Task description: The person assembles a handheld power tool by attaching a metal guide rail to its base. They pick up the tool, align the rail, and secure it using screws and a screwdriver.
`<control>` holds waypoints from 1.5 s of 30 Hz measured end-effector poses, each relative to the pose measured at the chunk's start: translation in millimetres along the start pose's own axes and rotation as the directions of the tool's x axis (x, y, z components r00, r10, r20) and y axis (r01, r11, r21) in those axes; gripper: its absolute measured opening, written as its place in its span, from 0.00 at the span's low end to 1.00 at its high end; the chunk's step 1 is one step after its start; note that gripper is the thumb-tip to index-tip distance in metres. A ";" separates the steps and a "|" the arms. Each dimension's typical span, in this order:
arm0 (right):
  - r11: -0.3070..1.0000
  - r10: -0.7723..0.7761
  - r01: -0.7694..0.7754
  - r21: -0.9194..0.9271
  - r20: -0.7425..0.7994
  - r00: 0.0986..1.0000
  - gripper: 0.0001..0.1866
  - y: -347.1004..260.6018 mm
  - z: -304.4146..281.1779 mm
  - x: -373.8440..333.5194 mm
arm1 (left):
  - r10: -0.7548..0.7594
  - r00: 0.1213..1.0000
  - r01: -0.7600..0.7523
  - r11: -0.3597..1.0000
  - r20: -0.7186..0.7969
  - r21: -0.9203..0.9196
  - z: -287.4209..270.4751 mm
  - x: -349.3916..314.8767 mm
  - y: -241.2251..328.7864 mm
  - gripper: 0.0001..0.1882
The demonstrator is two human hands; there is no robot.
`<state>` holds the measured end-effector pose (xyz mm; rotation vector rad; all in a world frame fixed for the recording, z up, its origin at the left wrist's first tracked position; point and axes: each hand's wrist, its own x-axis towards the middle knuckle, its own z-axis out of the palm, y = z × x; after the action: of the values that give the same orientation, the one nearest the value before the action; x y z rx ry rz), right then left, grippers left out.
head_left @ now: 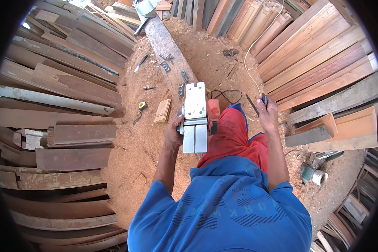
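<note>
My left hand (173, 133) is wrapped round the side of an electric planer (195, 101), which is turned sole up. Its pale metal base plates and the slot between them face me, and a red-orange body part shows at its right, over my lap. Out to the right, my right hand (268, 115) is closed, thumb and fingers pinching a small dark piece (264, 100) whose kind I cannot make out. A thin dark bar (252, 105) lies alongside the thumb; whether the hand holds it too is unclear.
A long plank (169, 44) runs away from the planer, with small dark metal parts (181, 89) on it. On the shavings lie a yellow tape measure (142, 106), wood pieces (162, 111) and a pale cable (246, 56). A green power tool (307, 174) lies right. Boards (77, 134) are stacked around.
</note>
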<state>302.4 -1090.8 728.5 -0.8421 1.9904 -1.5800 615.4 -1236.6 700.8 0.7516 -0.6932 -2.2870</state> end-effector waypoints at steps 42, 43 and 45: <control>0.947 0.274 -0.319 -0.037 0.612 0.742 0.16 24.0 -17.6 -31.1 | -0.586 0.674 -0.084 0.543 0.449 0.835 28.1 64.7 -5.7 0.53; 0.924 0.301 -0.383 0.011 0.595 0.745 0.15 16.4 -17.2 -33.2 | -0.582 0.681 -0.067 0.554 0.444 0.830 28.9 66.3 -6.3 0.53; 0.952 0.278 -0.302 -0.054 0.571 0.773 0.14 27.5 -11.4 -30.7 | -0.590 0.672 -0.009 0.597 0.447 0.802 17.5 71.2 -3.6 0.52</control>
<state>311.4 -1057.0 703.9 -0.8221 1.5467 -1.0230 556.7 -1278.6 687.3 0.3151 -2.1497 -2.5708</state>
